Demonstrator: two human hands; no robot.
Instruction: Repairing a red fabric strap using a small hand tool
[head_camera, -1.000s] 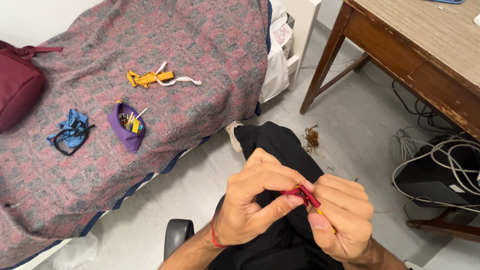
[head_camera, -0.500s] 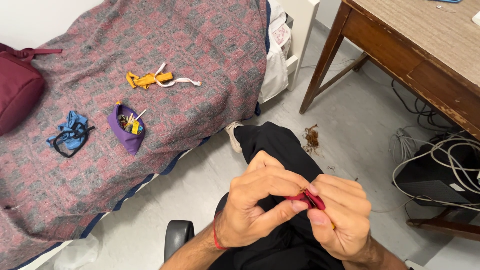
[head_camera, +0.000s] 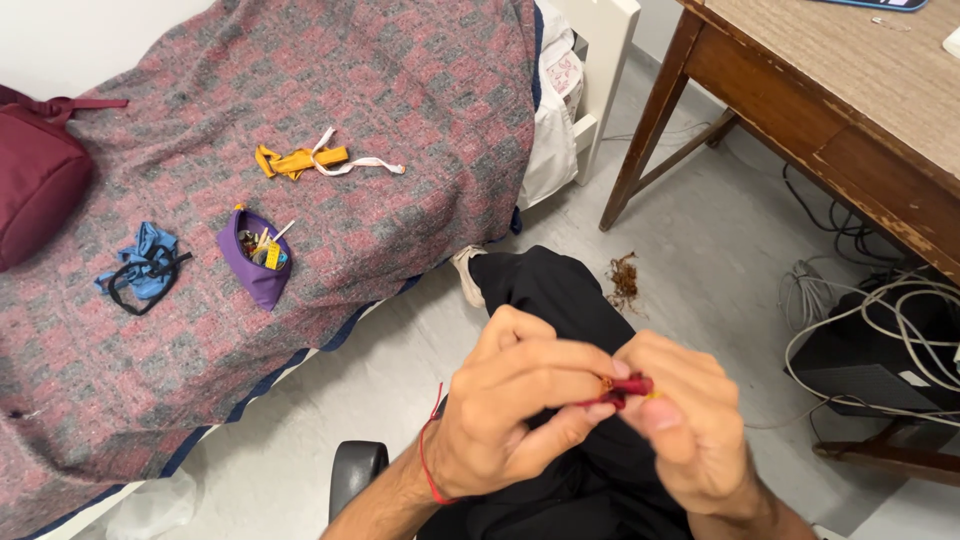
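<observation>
My left hand (head_camera: 515, 405) and my right hand (head_camera: 685, 420) meet in front of my black-trousered lap (head_camera: 560, 300), fingertips pinched together on a small red item (head_camera: 622, 388) with a touch of yellow at its ends. A red thread bracelet (head_camera: 430, 462) circles my left wrist. What the red item is stays mostly hidden by my fingers.
A bed with a red-grey blanket (head_camera: 380, 110) carries an open purple pouch (head_camera: 255, 258) of small items, a yellow and white ribbon bundle (head_camera: 305, 160), a blue and black strap bundle (head_camera: 140, 265) and a maroon bag (head_camera: 35, 180). A wooden desk (head_camera: 850, 90) stands right, cables (head_camera: 880, 310) beneath.
Both hands have stayed together on the red item, with the fingers shifting slightly around it. The view has drifted a little.
</observation>
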